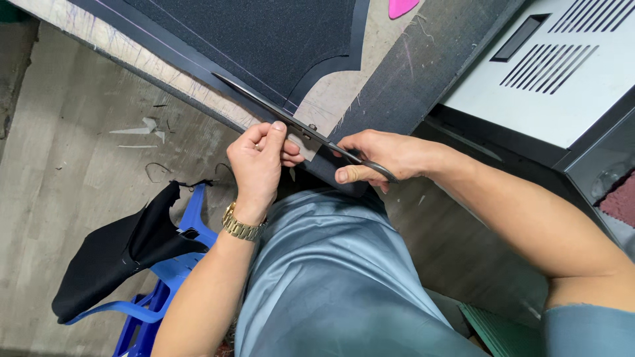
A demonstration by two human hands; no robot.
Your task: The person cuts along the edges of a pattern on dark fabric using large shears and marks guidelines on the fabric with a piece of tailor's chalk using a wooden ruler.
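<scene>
— What is being worked on?

— A pair of long dark scissors (291,119), lying across the near edge of the cutting table (132,56). The blades point up and to the left along the border of a dark fabric piece (264,33) spread on the table, and the handles sit at the table's near edge.

— Who holds them?

— The right hand (380,158) is clenched around the handle loops, thumb stretched forward along the lower loop. The blades look only slightly parted.

— And the other hand?

— The left hand (258,162) is curled, its fingertips pinching the fabric edge right beside the blades, just at the table's rim. A gold wristwatch (241,228) sits on that wrist.

— What lies around?

— A second strip of dark cloth (410,73) runs up the table to the right of the pale board surface, and a pink chalk piece (400,6) shows at the top edge. Further right stands a grey machine housing (562,79) with vent slots. Below left, a blue plastic stool (165,284) carries a bundle of black fabric (112,258). Small scraps (142,129) lie on the grey floor beyond it.
</scene>
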